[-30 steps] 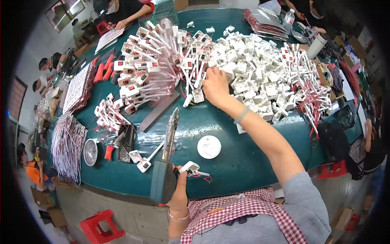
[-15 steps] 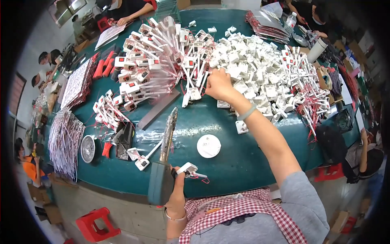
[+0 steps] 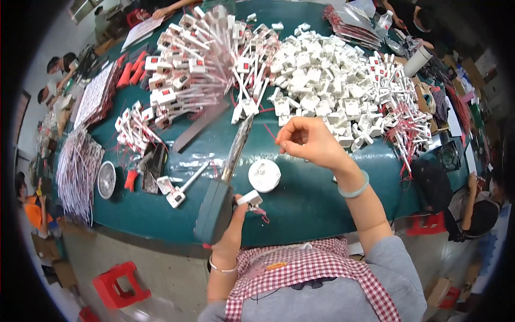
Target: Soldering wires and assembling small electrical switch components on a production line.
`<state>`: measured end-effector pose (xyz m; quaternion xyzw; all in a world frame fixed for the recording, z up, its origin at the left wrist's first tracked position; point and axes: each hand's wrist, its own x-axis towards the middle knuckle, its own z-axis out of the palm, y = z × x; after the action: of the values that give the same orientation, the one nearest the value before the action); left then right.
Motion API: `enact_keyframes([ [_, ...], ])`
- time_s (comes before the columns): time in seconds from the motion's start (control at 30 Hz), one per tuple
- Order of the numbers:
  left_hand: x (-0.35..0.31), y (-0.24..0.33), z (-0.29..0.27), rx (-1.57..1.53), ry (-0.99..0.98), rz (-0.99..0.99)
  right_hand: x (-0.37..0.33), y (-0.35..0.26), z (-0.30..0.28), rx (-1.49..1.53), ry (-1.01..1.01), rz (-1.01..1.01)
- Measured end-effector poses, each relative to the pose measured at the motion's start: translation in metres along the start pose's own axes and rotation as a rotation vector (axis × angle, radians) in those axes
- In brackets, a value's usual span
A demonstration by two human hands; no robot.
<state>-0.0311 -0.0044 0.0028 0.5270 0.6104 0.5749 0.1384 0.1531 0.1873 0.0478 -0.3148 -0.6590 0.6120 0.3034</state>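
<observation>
My left hand (image 3: 230,236) is closed round a small white plastic housing (image 3: 251,200) with a dark part inside and pink-red wires hanging from it. A tool with a teal body (image 3: 213,212) and a long shiny shaft slants up in front of this hand, hiding most of its fingers; whether they also grip the tool I cannot tell. My right hand (image 3: 311,140) hovers above the table, thumb and forefinger pinching a thin red wire (image 3: 270,131). Between the hands stands a round white container (image 3: 264,175). White housings (image 3: 322,80) form a big heap beyond my right hand.
Wired white assemblies with red switches (image 3: 182,70) are piled at far left, more wired ones (image 3: 402,112) at right. A metal bowl (image 3: 106,180), a black tray (image 3: 153,174) and an opened housing (image 3: 174,197) lie left. A red stool (image 3: 120,284) stands below. Other people work around the table.
My right hand has drawn back from the edge of the housing heap toward me and now shows a red wire. The tool's tip has swung right. The whole view has shifted slightly.
</observation>
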Motion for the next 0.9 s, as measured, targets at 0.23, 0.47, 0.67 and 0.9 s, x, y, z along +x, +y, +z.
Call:
enact_keyframes([
  [0.23,0.006,0.009,0.007,-0.304,-0.04,-0.076,-0.058,-0.012,0.018,0.166,-0.007,-0.042],
  [0.47,0.007,0.032,0.014,-0.347,0.024,-0.125,-0.089,-0.018,0.044,-0.073,0.06,-0.275],
  [0.67,0.002,0.028,0.015,-0.319,0.018,-0.058,-0.101,-0.013,0.057,-0.163,0.112,-0.354],
  [0.9,-0.001,0.02,0.011,-0.39,-0.066,-0.055,-0.105,-0.011,0.064,-0.224,0.221,-0.542],
])
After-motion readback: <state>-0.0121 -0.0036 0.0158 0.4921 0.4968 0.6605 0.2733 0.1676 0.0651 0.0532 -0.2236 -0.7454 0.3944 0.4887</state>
